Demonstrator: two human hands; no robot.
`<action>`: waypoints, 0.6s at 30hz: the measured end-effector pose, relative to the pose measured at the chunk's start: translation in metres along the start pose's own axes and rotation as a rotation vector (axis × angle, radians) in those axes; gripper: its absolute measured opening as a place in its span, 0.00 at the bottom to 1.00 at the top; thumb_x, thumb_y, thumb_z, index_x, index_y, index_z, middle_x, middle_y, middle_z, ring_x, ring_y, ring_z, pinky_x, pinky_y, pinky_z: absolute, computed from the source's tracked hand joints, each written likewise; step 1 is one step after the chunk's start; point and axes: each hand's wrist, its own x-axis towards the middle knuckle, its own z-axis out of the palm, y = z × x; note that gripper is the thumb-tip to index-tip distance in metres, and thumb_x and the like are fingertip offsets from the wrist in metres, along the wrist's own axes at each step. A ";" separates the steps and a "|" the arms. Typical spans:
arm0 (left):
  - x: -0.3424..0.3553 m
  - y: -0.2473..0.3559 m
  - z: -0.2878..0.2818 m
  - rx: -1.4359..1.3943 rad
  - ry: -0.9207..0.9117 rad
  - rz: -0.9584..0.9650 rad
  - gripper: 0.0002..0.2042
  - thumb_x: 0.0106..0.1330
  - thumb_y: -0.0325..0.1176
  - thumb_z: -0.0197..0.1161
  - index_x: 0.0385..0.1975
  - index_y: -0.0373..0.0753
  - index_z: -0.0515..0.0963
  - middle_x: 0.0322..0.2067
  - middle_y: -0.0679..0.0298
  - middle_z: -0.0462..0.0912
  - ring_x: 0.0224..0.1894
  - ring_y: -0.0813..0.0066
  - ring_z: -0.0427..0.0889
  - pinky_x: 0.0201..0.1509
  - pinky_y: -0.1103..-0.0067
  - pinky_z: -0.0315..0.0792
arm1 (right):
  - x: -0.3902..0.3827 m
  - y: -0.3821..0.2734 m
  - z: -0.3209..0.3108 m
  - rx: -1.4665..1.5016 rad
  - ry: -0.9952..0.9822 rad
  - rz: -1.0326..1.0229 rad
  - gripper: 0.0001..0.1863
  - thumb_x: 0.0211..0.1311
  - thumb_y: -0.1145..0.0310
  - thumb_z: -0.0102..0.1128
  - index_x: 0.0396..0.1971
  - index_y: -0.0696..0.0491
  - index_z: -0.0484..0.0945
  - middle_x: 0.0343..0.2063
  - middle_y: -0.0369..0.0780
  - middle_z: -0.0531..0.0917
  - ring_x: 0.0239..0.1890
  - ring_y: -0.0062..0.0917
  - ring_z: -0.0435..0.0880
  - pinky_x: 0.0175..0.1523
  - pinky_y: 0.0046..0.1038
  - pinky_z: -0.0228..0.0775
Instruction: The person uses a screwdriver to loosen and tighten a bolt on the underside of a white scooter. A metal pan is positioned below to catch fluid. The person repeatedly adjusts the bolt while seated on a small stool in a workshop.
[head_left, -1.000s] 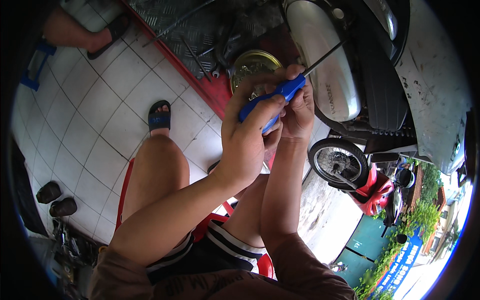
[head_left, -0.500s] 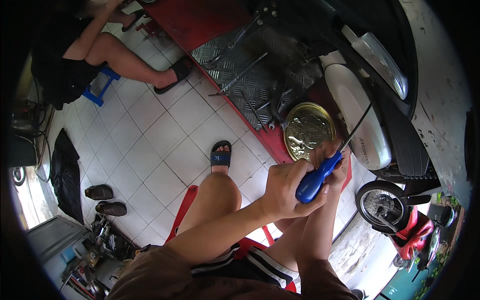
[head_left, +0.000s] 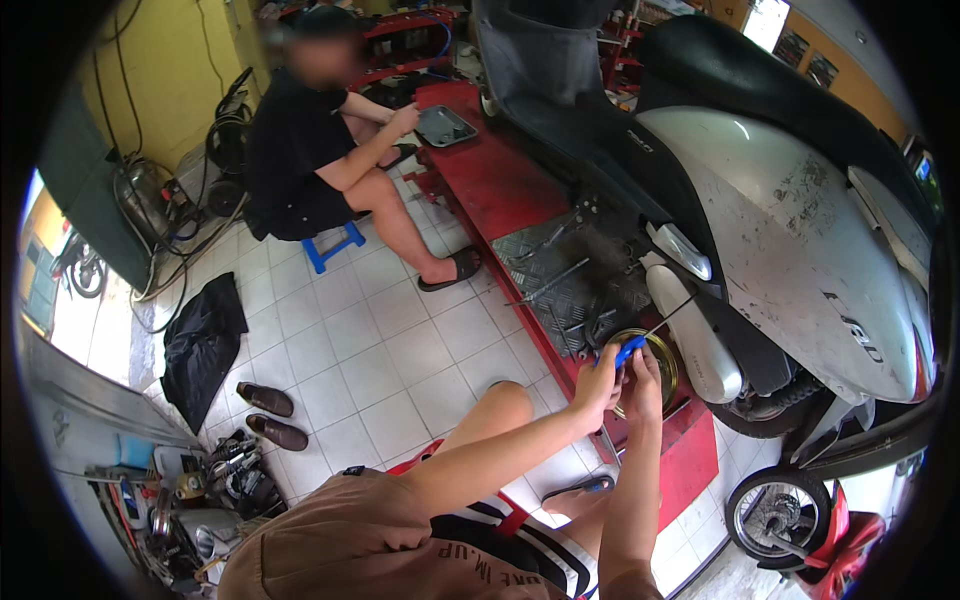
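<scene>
My left hand [head_left: 598,386] is closed round the blue handle of a screwdriver [head_left: 627,349]. Its long thin shaft points away to the upper right, towards the scooter's side. Close against it, my right hand [head_left: 645,386] is closed at the front of the handle; part of its grip is hidden. Below both hands lies a round gold-coloured tray [head_left: 669,372], partly covered by them. Beyond it, wrenches and long metal tools [head_left: 548,282] rest on the ridged metal plate [head_left: 520,245] of a red lift platform [head_left: 475,180].
A silver and black scooter [head_left: 770,200] stands on the platform at right. At left a person [head_left: 300,140] in black sits on a blue stool [head_left: 333,247], hands by a grey tray [head_left: 445,127]. Brown shoes [head_left: 277,432] and a black sheet [head_left: 205,345] lie on the tiled floor.
The view has tilted up, bringing more of the scooter and the seated person into sight. My hands now appear farther away, over the gold tray, still with the screwdriver.
</scene>
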 end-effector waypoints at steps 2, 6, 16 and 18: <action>0.003 0.032 -0.012 -0.003 -0.169 -0.190 0.22 0.64 0.57 0.50 0.16 0.47 0.68 0.12 0.76 0.63 0.10 0.87 0.54 0.12 0.85 0.44 | 0.003 -0.006 0.022 -0.016 -0.056 0.020 0.08 0.70 0.67 0.48 0.43 0.53 0.72 0.22 0.30 0.72 0.22 0.12 0.68 0.28 0.14 0.62; -0.015 0.070 -0.011 0.599 -0.005 0.192 0.23 0.62 0.58 0.56 0.22 0.41 0.74 0.13 0.71 0.70 0.13 0.78 0.69 0.13 0.78 0.59 | 0.030 -0.004 0.022 0.119 -0.114 0.033 0.05 0.69 0.68 0.49 0.37 0.52 0.73 0.22 0.31 0.73 0.24 0.15 0.69 0.31 0.20 0.64; -0.033 0.069 0.004 1.354 -0.221 1.069 0.15 0.63 0.30 0.58 0.47 0.31 0.71 0.31 0.45 0.80 0.33 0.55 0.81 0.36 0.67 0.74 | 0.028 -0.006 -0.006 0.024 -0.008 0.039 0.08 0.67 0.65 0.53 0.37 0.53 0.74 0.25 0.32 0.75 0.23 0.13 0.69 0.28 0.18 0.63; -0.048 0.064 0.003 1.362 -0.239 1.037 0.15 0.65 0.29 0.57 0.48 0.29 0.72 0.33 0.49 0.80 0.33 0.65 0.83 0.36 0.73 0.75 | 0.026 0.001 -0.008 -0.027 -0.013 0.054 0.09 0.67 0.63 0.53 0.39 0.53 0.75 0.25 0.31 0.75 0.23 0.13 0.70 0.27 0.18 0.63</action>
